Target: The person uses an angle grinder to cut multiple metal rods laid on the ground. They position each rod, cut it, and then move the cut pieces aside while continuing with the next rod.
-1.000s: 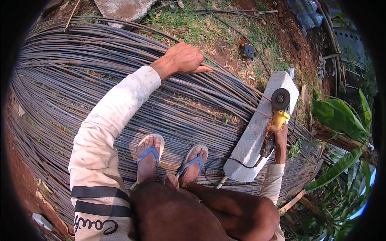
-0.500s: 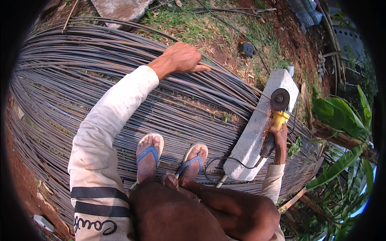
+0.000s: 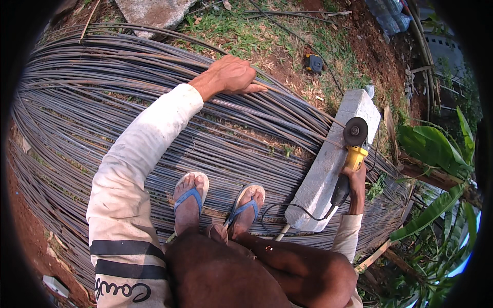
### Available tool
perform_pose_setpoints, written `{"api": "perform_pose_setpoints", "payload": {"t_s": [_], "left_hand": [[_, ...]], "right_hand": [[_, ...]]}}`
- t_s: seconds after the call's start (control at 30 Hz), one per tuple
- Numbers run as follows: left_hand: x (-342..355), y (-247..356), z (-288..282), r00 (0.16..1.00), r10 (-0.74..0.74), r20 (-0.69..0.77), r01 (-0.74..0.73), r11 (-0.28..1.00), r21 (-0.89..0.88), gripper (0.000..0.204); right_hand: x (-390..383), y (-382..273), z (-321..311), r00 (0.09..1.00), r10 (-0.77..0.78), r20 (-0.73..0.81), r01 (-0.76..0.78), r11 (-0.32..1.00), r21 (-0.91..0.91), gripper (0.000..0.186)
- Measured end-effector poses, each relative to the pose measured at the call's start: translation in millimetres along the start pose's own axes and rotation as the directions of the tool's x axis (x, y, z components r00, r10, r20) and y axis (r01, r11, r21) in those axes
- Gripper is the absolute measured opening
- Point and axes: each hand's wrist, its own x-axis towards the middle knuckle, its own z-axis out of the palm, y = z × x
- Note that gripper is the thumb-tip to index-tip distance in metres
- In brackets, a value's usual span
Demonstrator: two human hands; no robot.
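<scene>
Closest to my head camera, at 6 to 7 o'clock, I have 2 feet in blue-strapped sandals (image 3: 191, 198) standing on a wide spread of long metal rods (image 3: 102, 126) that runs from 9 o'clock across to 4. Between 3 and 4 o'clock my right hand (image 3: 354, 180) is wrapped firmly round the body of a yellow-and-black angle grinder (image 3: 355, 157), its dark disc (image 3: 355, 131) facing up to me over a pale concrete block (image 3: 314, 192); I cannot tell whether the disc touches a rod. A black cord (image 3: 306, 211) loops across the block's near end. At 12 o'clock my left hand (image 3: 229, 75) is curled down over the upper rods, gripping several, most fingertips hidden. Farther off lie a tape measure (image 3: 313, 63) at 1 o'clock, a rough slab (image 3: 156, 13) at 11, and clear plastic bottles (image 3: 394, 19) between 1 and 2.
</scene>
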Motion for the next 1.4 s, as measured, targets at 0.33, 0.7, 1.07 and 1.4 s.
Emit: {"api": "perform_pose_setpoints", "payload": {"t_s": [0.33,0.7,1.07,1.4], "left_hand": [[-2,-2,6,1.000,0.018,-0.006,-0.018,1.000,-0.003,0.077],[-3,-1,9,1.000,0.014,0.008,-0.014,1.000,-0.021,0.080],[0,-1,12,0.991,-0.040,0.124,0.047,0.998,-0.048,0.083],[-3,-3,18,0.995,-0.011,0.095,0.019,0.997,-0.075,0.084]], "right_hand": [[22,-11,3,1.000,-0.016,0.011,0.016,1.000,-0.005,0.057],[14,-7,1,1.000,-0.002,-0.005,0.002,0.999,0.037,0.053],[5,0,0,1.000,0.004,0.001,-0.004,1.000,0.009,0.053],[7,-4,2,1.000,0.008,-0.025,-0.008,1.000,0.011,0.055]]}}
